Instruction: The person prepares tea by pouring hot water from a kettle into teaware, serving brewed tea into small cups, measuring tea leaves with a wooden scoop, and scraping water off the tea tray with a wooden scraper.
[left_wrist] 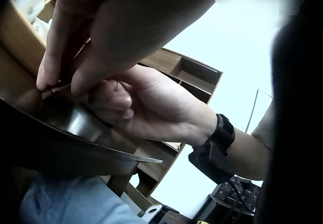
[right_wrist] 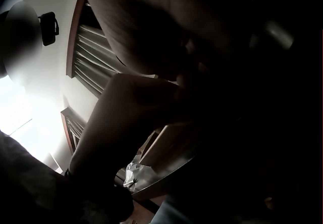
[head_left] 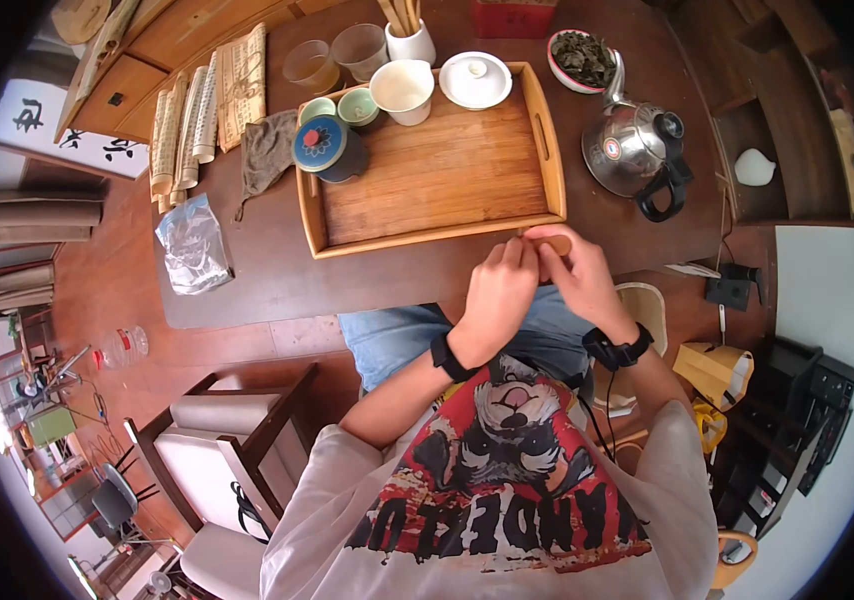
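Both hands meet over the front edge of the table, just below the tray (head_left: 432, 240) in the head view. Between the fingers shows a small flat brown piece (head_left: 553, 244), mostly covered; I cannot tell its kind. My left hand (head_left: 503, 288) holds it from the left with curled fingers. From the other side my right hand (head_left: 587, 280) grips it between thumb and fingers. The left wrist view shows the left fingertips pinching a thin brown end (left_wrist: 53, 91), with the right hand (left_wrist: 156, 105) close behind. In the right wrist view the hands are very dark.
On the tray stand a blue-lidded jar (head_left: 332, 150), green cups (head_left: 358, 106), a white pitcher (head_left: 403, 92) and a lidded white bowl (head_left: 475, 80). A steel kettle (head_left: 627, 150) and a plate of dark leaves (head_left: 580, 62) stand right; a plastic bag (head_left: 194, 245) lies left.
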`<state>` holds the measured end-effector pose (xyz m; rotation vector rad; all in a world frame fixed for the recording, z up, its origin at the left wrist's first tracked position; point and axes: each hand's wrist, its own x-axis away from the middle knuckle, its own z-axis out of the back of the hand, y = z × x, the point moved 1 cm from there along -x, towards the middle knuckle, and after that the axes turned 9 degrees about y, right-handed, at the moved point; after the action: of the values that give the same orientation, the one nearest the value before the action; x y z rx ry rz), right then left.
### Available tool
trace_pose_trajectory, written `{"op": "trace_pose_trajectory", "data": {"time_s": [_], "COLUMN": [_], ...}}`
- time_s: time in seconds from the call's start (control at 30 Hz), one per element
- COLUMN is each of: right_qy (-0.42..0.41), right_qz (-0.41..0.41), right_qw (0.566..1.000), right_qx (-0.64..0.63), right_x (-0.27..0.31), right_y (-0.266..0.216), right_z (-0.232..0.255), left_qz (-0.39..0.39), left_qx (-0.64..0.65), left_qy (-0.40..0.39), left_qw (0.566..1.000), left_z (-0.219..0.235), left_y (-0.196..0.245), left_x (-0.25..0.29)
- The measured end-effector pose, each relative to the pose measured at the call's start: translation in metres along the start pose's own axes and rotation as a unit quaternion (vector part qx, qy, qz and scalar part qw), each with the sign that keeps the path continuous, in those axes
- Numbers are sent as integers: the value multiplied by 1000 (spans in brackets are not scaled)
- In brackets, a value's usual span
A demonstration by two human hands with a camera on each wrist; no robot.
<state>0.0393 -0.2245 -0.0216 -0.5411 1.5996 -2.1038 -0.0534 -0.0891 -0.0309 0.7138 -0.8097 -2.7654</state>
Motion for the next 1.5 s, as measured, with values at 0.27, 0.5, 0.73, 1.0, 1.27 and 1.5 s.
{"op": "trace_pose_trajectory", "data": {"time_s": [0.27,0.5,0.73,1.0,1.27,1.5], "right_qy": [-19,-148,-98,26,9,-71], "right_qz": [-7,15,63,38,-11,79], "right_qw": [998,982,993,995,996,993], "right_qx": [-66,-116,-29,87,87,-42], "right_x": [12,0,5,10,16,3], "right_y": [-16,-19,-11,-2,-26,-26], "right_z": [-4,-88,-86,36,41,-80], "left_qz": [-43,-3,118,-4,-15,148], "left_qx": [11,-82,-45,74,161,7], "left_qy": [-15,16,-22,-85,-17,88], "left_qw": [999,997,992,994,987,985], "left_z": [39,101,85,-14,50,144], "left_y": [2,-36,-35,22,3,-76], "left_x": [-2,32,40,12,-14,20]}}
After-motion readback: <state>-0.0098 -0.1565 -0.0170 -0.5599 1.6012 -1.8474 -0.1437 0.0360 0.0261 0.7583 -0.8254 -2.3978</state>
